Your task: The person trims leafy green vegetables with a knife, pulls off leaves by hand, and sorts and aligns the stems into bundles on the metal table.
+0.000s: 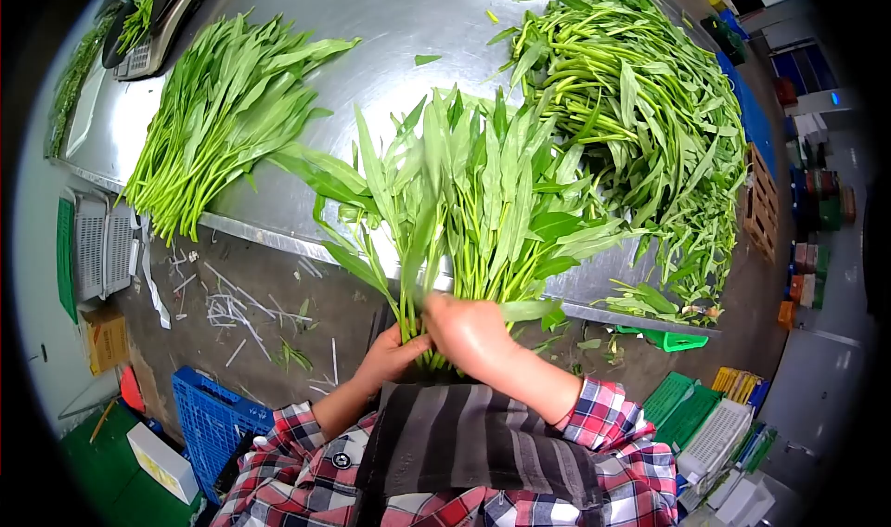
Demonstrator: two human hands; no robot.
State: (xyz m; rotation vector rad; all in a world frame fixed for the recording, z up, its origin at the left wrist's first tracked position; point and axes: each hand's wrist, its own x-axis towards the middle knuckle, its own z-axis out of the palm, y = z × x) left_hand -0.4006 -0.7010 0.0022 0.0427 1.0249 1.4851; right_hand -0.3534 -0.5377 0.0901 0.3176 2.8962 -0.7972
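Note:
A fanned bunch of water spinach (pixel 501 202) with long narrow leaves stands in front of me, its leaves over the table's near edge and its stems toward my body. My left hand (pixel 390 353) is closed around the lower stems on the left. Just right of it, my right hand (pixel 469 330) is closed at the stems too, its fingertips partly hidden and a leaf stalk above it smeared by motion. To the left lies a neat bunch of water spinach (pixel 227 109), stems toward the edge. A large heap of water spinach (pixel 640 109) spreads over the right side.
The metal table (pixel 390 26) ends in a straight near edge. A scale (pixel 153 40) stands at the back left. Below are a blue crate (pixel 218 416), white strips (pixel 237 309) on the floor, green crates (pixel 682 402) and a wooden pallet (pixel 759 202).

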